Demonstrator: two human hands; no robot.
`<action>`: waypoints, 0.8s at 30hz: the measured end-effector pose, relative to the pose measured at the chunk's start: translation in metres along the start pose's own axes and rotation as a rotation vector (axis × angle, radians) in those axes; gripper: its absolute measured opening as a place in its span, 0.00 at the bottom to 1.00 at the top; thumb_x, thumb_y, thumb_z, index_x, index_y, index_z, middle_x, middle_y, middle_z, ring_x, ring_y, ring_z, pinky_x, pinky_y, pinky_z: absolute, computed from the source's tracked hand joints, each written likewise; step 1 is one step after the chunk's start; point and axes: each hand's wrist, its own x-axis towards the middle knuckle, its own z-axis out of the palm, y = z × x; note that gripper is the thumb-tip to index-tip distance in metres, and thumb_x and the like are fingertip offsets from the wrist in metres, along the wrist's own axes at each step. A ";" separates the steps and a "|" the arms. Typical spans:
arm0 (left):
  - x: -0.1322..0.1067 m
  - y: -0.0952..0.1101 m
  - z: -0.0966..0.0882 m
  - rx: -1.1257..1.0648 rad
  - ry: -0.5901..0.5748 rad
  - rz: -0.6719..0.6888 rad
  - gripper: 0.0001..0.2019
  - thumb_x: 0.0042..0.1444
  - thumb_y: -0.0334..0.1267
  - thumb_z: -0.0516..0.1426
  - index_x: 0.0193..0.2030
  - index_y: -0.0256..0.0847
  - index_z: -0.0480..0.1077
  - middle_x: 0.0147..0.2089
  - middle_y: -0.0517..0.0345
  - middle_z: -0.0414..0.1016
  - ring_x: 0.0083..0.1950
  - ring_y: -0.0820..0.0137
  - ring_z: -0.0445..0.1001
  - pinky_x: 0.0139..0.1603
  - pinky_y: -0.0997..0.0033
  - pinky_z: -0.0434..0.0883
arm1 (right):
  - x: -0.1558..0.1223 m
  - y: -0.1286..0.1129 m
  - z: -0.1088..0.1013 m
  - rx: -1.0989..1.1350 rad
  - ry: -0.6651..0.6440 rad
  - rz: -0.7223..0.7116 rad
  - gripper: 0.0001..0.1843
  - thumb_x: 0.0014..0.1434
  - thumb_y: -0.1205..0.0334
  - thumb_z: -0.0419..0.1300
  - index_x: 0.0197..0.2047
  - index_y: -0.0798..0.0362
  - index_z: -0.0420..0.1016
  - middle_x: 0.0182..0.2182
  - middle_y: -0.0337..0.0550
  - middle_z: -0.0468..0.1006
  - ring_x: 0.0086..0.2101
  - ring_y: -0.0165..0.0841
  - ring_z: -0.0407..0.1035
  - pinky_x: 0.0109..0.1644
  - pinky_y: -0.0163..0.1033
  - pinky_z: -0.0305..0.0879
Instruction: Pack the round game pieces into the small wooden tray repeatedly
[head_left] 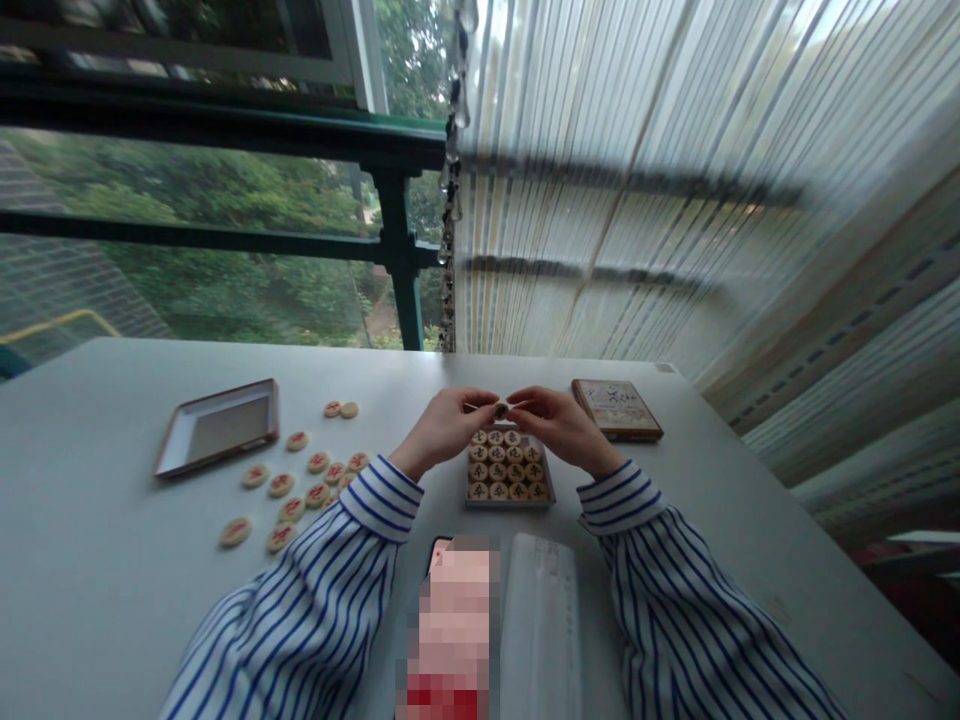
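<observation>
My left hand (444,425) and my right hand (559,425) meet above the far edge of a small tray (551,492) packed with round wooden game pieces with dark markings. Both hands pinch one wooden piece (500,409) between their fingertips, held just over the tray. Striped sleeves cover both forearms. To the left, several loose wooden pieces with red markings (300,480) lie scattered on the white table (90,560).
An empty box lid (217,425) lies open side up at the left. A closed patterned box (617,408) sits right of my hands. A folded white sheet (541,620) lies near the front edge. Window, railing and vertical blinds stand behind the table.
</observation>
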 end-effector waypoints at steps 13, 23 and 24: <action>0.000 0.000 0.002 -0.084 -0.047 0.003 0.14 0.49 0.39 0.55 0.40 0.32 0.71 0.37 0.48 0.76 0.37 0.67 0.73 0.41 0.66 0.69 | 0.000 0.000 0.000 -0.017 -0.002 -0.006 0.14 0.50 0.58 0.57 0.39 0.57 0.70 0.30 0.45 0.76 0.28 0.28 0.68 0.31 0.35 0.66; -0.002 0.005 0.003 -0.083 -0.071 -0.031 0.13 0.49 0.37 0.55 0.39 0.31 0.71 0.34 0.49 0.76 0.34 0.70 0.73 0.38 0.70 0.69 | 0.000 0.002 -0.001 -0.065 0.011 -0.027 0.13 0.51 0.58 0.56 0.38 0.57 0.71 0.31 0.45 0.76 0.30 0.30 0.70 0.34 0.37 0.67; -0.002 0.005 0.003 -0.078 -0.067 -0.032 0.13 0.49 0.37 0.55 0.39 0.31 0.71 0.34 0.49 0.76 0.34 0.70 0.73 0.37 0.70 0.69 | 0.000 0.002 -0.001 -0.073 0.010 -0.030 0.13 0.51 0.58 0.56 0.38 0.57 0.71 0.31 0.45 0.76 0.30 0.30 0.70 0.35 0.37 0.67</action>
